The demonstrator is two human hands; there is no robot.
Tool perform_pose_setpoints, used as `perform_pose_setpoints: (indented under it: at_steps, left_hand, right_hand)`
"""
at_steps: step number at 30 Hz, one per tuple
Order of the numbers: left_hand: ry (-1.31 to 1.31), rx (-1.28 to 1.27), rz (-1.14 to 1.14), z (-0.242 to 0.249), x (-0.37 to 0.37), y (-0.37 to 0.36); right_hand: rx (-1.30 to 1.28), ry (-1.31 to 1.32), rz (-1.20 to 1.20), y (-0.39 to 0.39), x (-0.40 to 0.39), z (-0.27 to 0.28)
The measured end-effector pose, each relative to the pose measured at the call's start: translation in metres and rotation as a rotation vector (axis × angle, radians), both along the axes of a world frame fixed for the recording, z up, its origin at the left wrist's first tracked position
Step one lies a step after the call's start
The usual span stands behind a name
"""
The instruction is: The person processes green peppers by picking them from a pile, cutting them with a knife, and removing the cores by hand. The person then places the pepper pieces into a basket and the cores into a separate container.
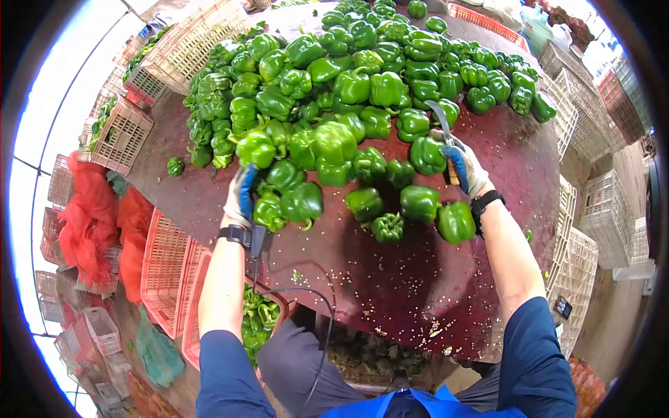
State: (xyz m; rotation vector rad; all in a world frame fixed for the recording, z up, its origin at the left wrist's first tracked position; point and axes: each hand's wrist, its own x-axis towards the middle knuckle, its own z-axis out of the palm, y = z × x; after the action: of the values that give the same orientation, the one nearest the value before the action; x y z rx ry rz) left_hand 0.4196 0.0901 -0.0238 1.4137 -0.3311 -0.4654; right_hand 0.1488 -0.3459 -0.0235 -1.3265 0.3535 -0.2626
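Observation:
My left hand [241, 198], in a white and blue glove, is at the left edge of the near green peppers [302, 202]. Its fingers look stretched out beside them, and a bright green pepper [255, 149] sits at the fingertips; I see no clear grip on it. My right hand [465, 164], gloved the same way, is closed around a knife [440, 117] with a curved blade and a wooden handle. The blade points away from me. Another pepper [427, 155] lies right beside that hand. A blurred pepper [335, 143] shows in front of the pile.
A large heap of green peppers [300, 83] covers the far part of the dark red table [313, 265]. Pale seeds and scraps lie near its front edge. Red crates [165, 272] and a crate of peppers [259, 317] stand at left; pale crates [603, 219] at right.

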Motion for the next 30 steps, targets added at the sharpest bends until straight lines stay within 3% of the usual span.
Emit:
perform_pose_setpoints:
  at_steps: [1, 2, 3, 5, 6, 7, 9, 10, 11, 13, 15, 17, 19, 21, 23, 27, 30]
  left_hand:
    - [-0.015, 0.047, -0.025, 0.006, -0.011, -0.002]
    - [0.05, -0.103, -0.048, 0.01, -0.022, -0.007]
    - [-0.062, -0.068, -0.043, 0.007, -0.019, -0.002]
    - [-0.159, -0.178, 0.049, -0.002, -0.003, 0.003]
    - [-0.052, -0.421, -0.006, 0.034, -0.029, -0.02]
    - [-0.049, -0.423, -0.006, 0.031, -0.023, -0.023]
    - [-0.033, -0.193, 0.104, 0.017, 0.0, -0.021]
    - [-0.143, 0.01, 0.015, 0.011, 0.009, -0.021]
    - [-0.068, 0.107, -0.019, 0.003, 0.014, -0.022]
    - [-0.215, 0.145, -0.144, 0.006, -0.001, -0.039]
    - [-0.172, 0.144, -0.162, 0.019, -0.015, -0.056]
    - [-0.41, 0.263, -0.235, -0.006, 0.004, -0.054]
    - [-0.089, 0.164, -0.245, 0.033, -0.033, -0.068]
    - [-0.207, 0.199, -0.247, 0.027, -0.038, -0.07]
    - [-0.142, 0.172, -0.265, 0.025, -0.045, -0.073]
    - [-0.075, 0.134, -0.287, 0.038, -0.086, -0.089]
    - [0.145, 0.05, -0.391, 0.052, -0.119, -0.102]
  right_hand:
    - [0.125, 0.082, 0.002, 0.001, -0.005, 0.004]
    - [0.126, -0.062, 0.027, -0.01, -0.003, -0.022]
    - [0.124, -0.063, 0.027, -0.01, -0.003, -0.021]
    - [0.223, -0.123, -0.134, -0.011, -0.005, -0.019]
    - [0.217, -0.119, -0.131, -0.014, -0.004, -0.016]
    - [0.205, -0.075, -0.1, -0.015, -0.001, -0.012]
    - [0.194, 0.013, -0.037, -0.016, 0.009, -0.009]
    - [0.194, 0.037, -0.013, -0.013, 0.017, -0.012]
    - [0.203, 0.039, -0.012, -0.016, 0.023, -0.015]
    - [0.049, 0.097, 0.103, -0.016, 0.03, -0.015]
    - [0.126, 0.076, 0.074, -0.009, 0.029, -0.014]
    - [-0.027, 0.095, 0.152, -0.012, 0.026, -0.022]
    - [0.053, 0.003, 0.171, 0.001, 0.017, -0.01]
    - [0.12, -0.027, 0.211, 0.005, 0.008, -0.009]
    - [0.13, -0.016, 0.185, 0.008, -0.004, -0.009]
    - [-0.121, 0.228, 0.209, 0.011, -0.034, 0.006]
    - [0.092, 0.182, 0.195, 0.015, -0.054, 0.0]
